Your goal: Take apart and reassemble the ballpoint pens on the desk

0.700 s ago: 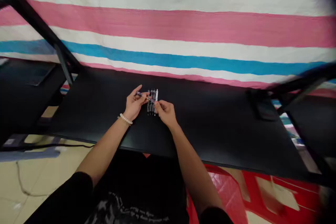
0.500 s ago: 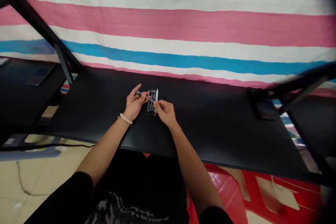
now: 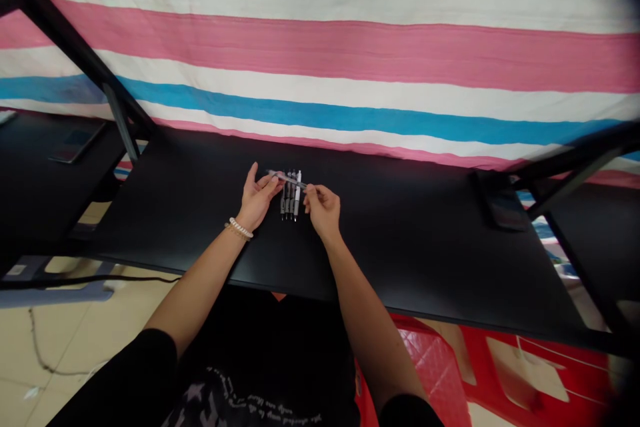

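The right hand point(image 3: 324, 210) is shifted rightward and a little away from the body compared with the earlier frame, and the pen point(image 3: 290, 179) is carried along with it. The pen is held aslant above the row point(image 3: 288, 205) laid on the table point(image 3: 400, 240), its right end pinched narrowly by the right thumb and fingers. Its left part is blurred at the fingertips of the left hand point(image 3: 257, 200); whether it is gripped there cannot be told. The pinch is best made light but firm, with movement directed along the pen's length so that no bending is caused. Enough height should be allowed over the row, so that the white pen point(image 3: 299, 189), near the right fingertips, is not nudged out of line
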`<state>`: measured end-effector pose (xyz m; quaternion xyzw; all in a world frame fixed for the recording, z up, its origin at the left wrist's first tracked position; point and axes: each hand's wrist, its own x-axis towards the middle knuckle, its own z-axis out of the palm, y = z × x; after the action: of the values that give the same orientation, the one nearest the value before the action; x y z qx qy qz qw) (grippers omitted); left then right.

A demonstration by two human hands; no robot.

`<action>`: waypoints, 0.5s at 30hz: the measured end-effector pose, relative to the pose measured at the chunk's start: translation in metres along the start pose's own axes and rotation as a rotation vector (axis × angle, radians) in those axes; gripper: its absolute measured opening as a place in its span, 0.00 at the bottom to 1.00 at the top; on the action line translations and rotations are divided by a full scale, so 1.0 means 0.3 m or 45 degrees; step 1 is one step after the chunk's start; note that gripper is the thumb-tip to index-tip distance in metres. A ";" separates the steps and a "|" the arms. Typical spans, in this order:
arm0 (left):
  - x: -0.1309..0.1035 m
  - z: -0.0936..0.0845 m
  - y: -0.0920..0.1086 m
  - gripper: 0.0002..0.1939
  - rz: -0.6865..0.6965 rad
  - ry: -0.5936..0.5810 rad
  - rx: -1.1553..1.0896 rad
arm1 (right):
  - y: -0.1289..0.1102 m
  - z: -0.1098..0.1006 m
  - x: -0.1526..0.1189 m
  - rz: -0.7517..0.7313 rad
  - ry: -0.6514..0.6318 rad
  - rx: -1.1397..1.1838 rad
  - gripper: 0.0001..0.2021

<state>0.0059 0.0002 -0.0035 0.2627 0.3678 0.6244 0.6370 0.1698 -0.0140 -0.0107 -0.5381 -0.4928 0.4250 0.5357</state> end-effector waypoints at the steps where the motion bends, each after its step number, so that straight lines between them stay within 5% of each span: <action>1: 0.001 -0.001 0.000 0.47 0.000 0.009 -0.001 | 0.006 -0.004 0.007 0.011 0.097 0.026 0.22; 6: 0.005 -0.007 0.003 0.34 -0.003 0.020 0.023 | 0.046 -0.032 0.042 0.013 0.445 0.105 0.19; 15: 0.001 0.000 0.018 0.22 -0.013 0.009 0.065 | 0.066 -0.041 0.065 0.052 0.554 0.410 0.15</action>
<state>0.0028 0.0010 0.0007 0.2750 0.3873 0.6124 0.6319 0.1865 0.0046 -0.0281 -0.5345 -0.2813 0.3828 0.6991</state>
